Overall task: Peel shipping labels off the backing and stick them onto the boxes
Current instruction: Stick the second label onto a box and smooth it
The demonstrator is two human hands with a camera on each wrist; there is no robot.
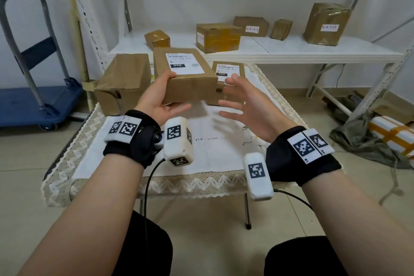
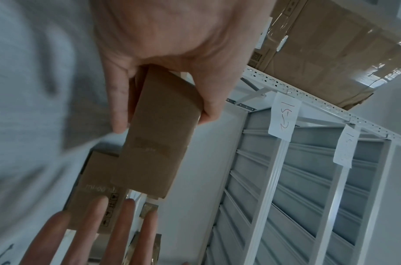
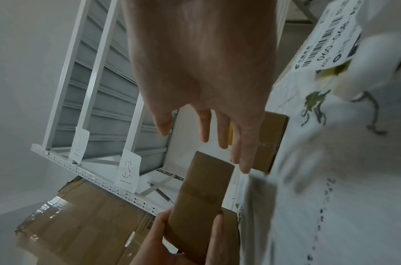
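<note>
A brown cardboard box [image 1: 190,83] with a white shipping label [image 1: 184,63] on top is lifted above the small table. My left hand [image 1: 160,94] grips its near left end, thumb on top and fingers underneath; the left wrist view shows the same hold on the box [image 2: 158,129]. To the right of the box my right hand [image 1: 235,98] hovers with fingers spread, holding nothing. Its fingers [image 3: 244,143] stand apart from the box [image 3: 201,197]. A second labelled box [image 1: 227,74] sits on the table behind. A printed label [image 3: 330,35] lies by the embroidered cloth.
A bigger box [image 1: 125,78] with no visible label stands on the table's back left. The lace-edged tablecloth [image 1: 201,154] covers the low table. Several taped boxes sit on the white folding table [image 1: 291,50] behind. A blue trolley [image 1: 33,101] is on the left, metal racking on the right.
</note>
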